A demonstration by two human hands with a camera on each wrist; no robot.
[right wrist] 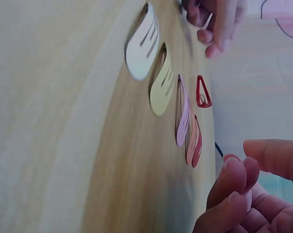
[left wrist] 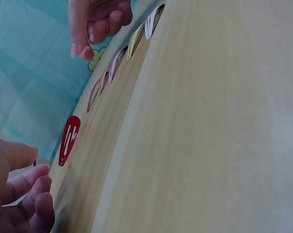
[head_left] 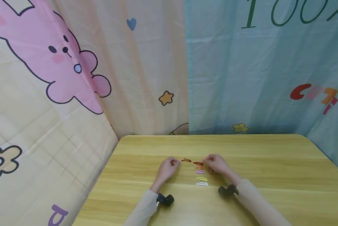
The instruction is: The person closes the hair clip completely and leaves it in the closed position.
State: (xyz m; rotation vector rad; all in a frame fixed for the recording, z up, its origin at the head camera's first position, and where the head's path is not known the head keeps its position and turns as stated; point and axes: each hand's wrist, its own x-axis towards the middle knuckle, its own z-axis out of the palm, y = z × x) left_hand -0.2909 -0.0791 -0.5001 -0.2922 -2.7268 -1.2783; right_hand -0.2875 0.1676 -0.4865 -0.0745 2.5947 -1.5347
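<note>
My left hand [head_left: 169, 168] is just left of a red snap hair clip [head_left: 186, 160], its thumb and index finger a small gap apart with nothing between them. That clip lies by itself, a thin strip of it standing up in the head view. My right hand [head_left: 216, 164] has loosely bent fingers, right beside the red clip [head_left: 198, 163] at the far end of a column. Nearer in that column are an orange clip [head_left: 199, 168], a purple clip [right wrist: 183, 119], a yellow clip [right wrist: 162, 90] and a white clip [right wrist: 143, 48].
A wood-grain table [head_left: 270, 175] carries all the clips. Patterned curtains [head_left: 146, 62] hang behind its far edge and along the left side. Black wrist devices [head_left: 165, 200] are strapped on both wrists, below light sleeves [head_left: 259, 201].
</note>
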